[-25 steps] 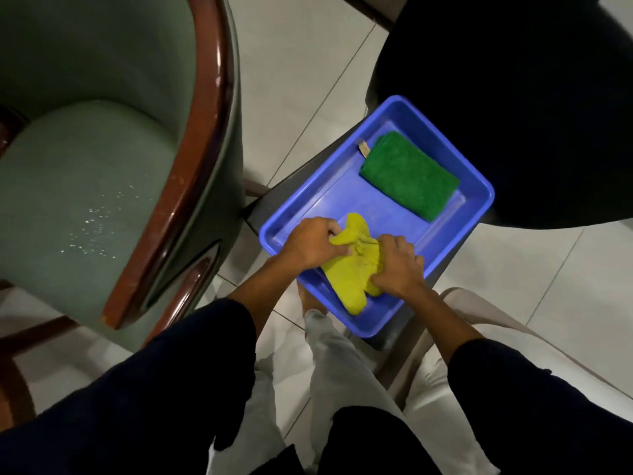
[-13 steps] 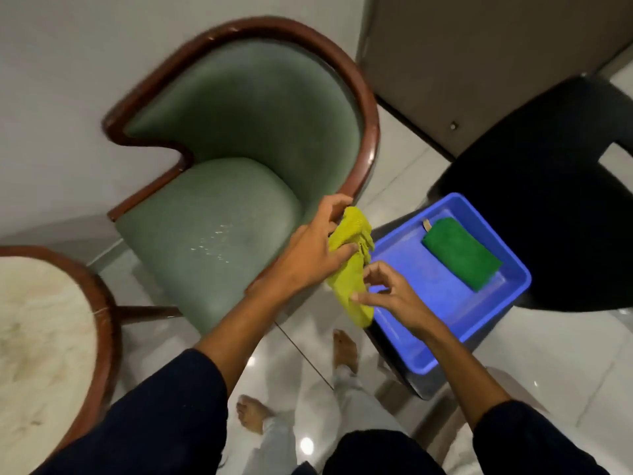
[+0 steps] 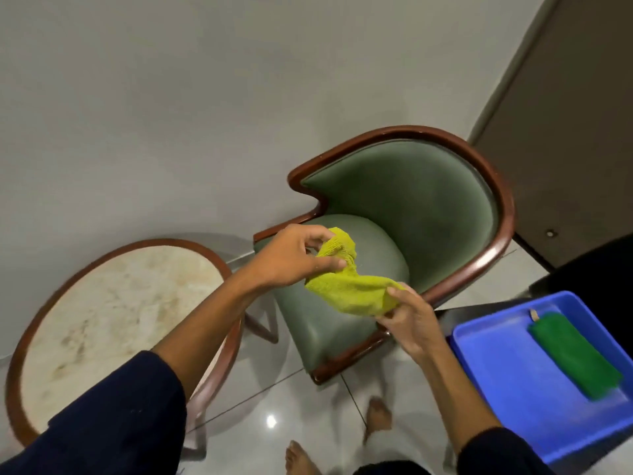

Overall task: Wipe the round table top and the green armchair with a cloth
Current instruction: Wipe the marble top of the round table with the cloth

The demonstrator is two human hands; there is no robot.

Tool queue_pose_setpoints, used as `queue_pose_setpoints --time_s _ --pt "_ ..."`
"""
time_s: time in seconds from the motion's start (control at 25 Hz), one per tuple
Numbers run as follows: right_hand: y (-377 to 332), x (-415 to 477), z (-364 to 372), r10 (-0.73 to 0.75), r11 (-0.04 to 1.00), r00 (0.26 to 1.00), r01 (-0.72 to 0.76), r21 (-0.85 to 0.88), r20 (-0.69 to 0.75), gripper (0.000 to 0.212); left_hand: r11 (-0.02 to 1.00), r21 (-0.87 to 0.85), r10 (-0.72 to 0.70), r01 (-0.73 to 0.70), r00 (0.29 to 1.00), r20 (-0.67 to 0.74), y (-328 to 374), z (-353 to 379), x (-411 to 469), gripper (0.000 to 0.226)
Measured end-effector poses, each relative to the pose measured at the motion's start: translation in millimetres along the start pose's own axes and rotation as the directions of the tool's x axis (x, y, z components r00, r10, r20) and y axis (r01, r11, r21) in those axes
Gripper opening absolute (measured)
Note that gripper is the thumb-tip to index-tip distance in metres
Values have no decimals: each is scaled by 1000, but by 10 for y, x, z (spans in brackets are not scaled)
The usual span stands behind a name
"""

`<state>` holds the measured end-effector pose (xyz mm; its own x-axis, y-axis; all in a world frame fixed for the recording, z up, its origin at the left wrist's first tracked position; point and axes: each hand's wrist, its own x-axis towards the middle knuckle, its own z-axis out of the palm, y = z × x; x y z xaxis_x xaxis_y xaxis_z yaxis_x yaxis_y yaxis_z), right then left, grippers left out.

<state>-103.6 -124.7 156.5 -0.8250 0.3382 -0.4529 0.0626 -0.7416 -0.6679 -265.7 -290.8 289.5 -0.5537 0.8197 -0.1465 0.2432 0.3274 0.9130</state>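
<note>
A yellow cloth [image 3: 356, 289] is stretched between both hands above the seat of the green armchair [image 3: 418, 200]. My left hand [image 3: 291, 258] grips its upper end, bunched. My right hand [image 3: 407, 320] pinches its lower end near the chair's front right arm. The armchair has a brown wooden rim and stands against the wall. The round table [image 3: 113, 317], with a stained marble top and a wooden rim, stands to the chair's left, partly under my left forearm.
A blue tray [image 3: 513, 378] at the lower right holds a folded green cloth [image 3: 575, 354]. A black chair [image 3: 596, 269] sits behind the tray. My bare feet [image 3: 376, 416] are on the glossy tiled floor in front of the armchair.
The yellow cloth was lifted out of the blue tray and carried left over the armchair seat. The view swung left, so the round table came into sight.
</note>
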Motion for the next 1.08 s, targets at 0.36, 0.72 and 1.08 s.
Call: queue_pose_setpoints --time_s 0.36,0.72,1.08 --pt "820 800 685 325 943 943 -317 -100 77 50 955 -37 -285 294 881 -377 -1074 -687 -542 14" --pt "1559 1628 965 470 653 882 -319 -686 37 33 745 -503 -657 439 352 -666 -2628 -267 -1109 42" --pt "3028 2595 1584 60 -354 951 304 -885 303 48 679 -269 -525 683 195 -829 -4348 -375 -1284 30"
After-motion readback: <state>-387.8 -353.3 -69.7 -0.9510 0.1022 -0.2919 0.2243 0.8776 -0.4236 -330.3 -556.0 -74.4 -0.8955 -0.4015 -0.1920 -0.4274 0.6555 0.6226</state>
